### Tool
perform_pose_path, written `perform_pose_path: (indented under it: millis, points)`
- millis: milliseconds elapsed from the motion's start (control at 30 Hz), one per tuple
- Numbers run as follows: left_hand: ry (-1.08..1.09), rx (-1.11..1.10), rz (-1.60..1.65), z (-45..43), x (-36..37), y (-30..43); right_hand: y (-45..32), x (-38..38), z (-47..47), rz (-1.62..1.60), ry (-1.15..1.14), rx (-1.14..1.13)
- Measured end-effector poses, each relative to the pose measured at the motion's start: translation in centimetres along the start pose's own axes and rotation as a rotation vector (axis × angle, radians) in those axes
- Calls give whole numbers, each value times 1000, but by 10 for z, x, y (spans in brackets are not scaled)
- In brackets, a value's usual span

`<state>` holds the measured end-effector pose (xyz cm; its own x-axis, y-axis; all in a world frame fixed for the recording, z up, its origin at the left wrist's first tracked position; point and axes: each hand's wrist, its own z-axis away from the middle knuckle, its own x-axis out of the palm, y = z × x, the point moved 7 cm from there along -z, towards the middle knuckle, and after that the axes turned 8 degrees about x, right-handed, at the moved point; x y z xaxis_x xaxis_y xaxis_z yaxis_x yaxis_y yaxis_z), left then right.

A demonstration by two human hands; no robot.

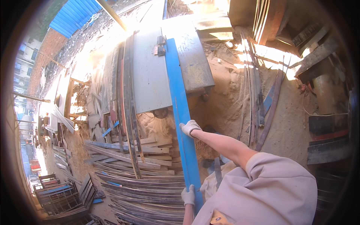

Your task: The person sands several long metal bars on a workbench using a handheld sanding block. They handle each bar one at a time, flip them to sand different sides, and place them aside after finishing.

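Note:
A long blue-painted board (pixel 180 112) runs from a metal-topped machine table (pixel 150 76) back towards my body. A dark lengthwise line marks its face. My right hand (pixel 191 128), in a pale work glove, grips the board's right edge about halfway along. Closer to me, my gloved left hand (pixel 188 195) holds the left edge near the rear end. The fingers under the board are hidden. Small dark blocks (pixel 160 46) sit on the table against the board's far left side.
Stacked wooden strips (pixel 149 185) lie left of the board, and long planks (pixel 128 104) rest along the table's left side. More strips (pixel 251 92) lie on the sandy ground to the right. A pulley wheel (pixel 160 113) shows under the table edge.

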<state>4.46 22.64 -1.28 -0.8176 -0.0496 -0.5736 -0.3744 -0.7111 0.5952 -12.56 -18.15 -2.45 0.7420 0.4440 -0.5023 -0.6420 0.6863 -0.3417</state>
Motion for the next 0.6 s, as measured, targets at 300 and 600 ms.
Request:
perform_pose_path:
  millis: [300, 600]
  points:
    - [12, -6, -30, -97, 19, 106, -102, -71, -75, 294, 52, -152]
    - [1, -9, -1, -188, 42, 189, -199, -121, -167, 687, 179, -272]
